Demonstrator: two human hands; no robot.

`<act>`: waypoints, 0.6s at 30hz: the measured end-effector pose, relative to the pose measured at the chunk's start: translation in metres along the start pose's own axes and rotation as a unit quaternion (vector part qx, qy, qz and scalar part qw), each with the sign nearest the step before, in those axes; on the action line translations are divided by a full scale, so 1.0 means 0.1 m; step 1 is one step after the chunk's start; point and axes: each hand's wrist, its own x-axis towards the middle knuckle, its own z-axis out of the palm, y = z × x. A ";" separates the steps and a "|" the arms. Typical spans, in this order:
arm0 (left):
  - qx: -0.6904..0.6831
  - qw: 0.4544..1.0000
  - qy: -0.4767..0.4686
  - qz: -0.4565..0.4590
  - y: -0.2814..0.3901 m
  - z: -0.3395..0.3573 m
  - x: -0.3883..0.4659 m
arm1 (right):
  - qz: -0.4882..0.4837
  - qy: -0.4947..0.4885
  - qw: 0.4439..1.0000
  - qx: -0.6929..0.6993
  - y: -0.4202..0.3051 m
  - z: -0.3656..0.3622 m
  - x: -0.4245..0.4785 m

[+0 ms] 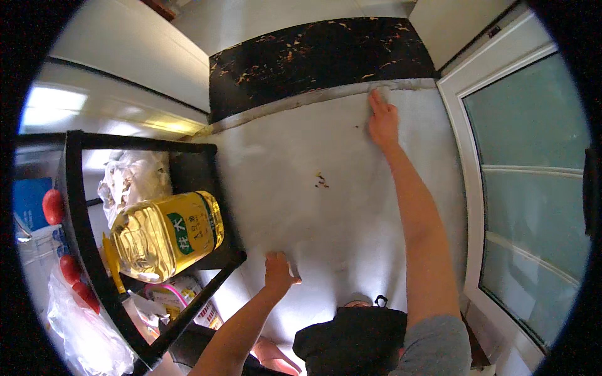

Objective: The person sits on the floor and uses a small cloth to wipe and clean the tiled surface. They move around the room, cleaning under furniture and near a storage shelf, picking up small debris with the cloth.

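My right hand [384, 120] reaches far forward, its extended fingers touching the pale joint strip [329, 95] along the black marbled threshold [320, 51]. My left hand [278, 272] is low on the left, over the light floor tile [282, 197] near the foot end of the black rack; its fingers are partly curled and whether they close on anything is hidden. A small heap of brown and greenish debris [321, 180] lies on the tile between my hands. One dark speck [356, 126] lies just left of my right hand.
On the left, a black metal rack [141, 142] holds a large bottle of yellow cooking oil [164, 235] and a white plastic bag [134, 181]. Red items and another plastic bag [84, 329] are beyond its frame. A white-framed glass door [475, 188] stands on the right.
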 end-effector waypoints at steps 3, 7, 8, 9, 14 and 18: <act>0.004 0.998 0.057 0.004 0.13 -0.04 -0.07 | -0.065 -0.045 0.997 -0.014 -0.69 0.12 -0.04; 0.040 0.998 0.037 0.023 0.09 0.06 -0.02 | -0.086 -0.103 0.988 0.082 -1.57 0.36 -0.14; 0.014 0.999 0.030 0.007 0.15 0.00 -0.02 | -0.098 -0.105 0.985 0.098 -1.68 0.52 -0.15; 0.020 0.999 0.030 0.012 0.13 -0.01 -0.04 | -0.114 -0.105 0.980 0.123 -1.84 0.69 -0.14; 0.033 0.997 0.036 0.057 0.15 -0.01 -0.01 | -0.156 -0.145 0.969 0.128 -2.31 1.05 -0.06; 0.007 0.998 0.042 0.039 0.07 0.05 -0.01 | -0.080 -0.225 0.951 0.198 -2.71 0.93 -0.12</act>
